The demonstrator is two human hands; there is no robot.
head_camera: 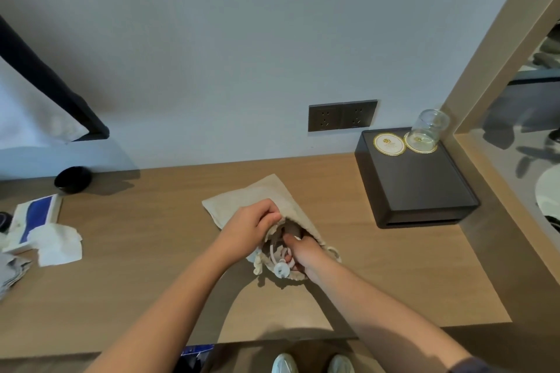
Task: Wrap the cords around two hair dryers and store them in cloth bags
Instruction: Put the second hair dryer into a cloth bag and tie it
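cloth bag (251, 197) flat on wooden desk (136, 239), long axis far-left to near-right, mouth toward me | my left hand (248, 227) pinches its rim | my right hand (306, 254) grips hair dryer (292, 228) in the mouth | grey wall, double socket (342, 115) behind

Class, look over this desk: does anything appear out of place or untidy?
Loose tissues lie crumpled beside the tissue box on the desk, left; a white plug pokes from the cloth bag.
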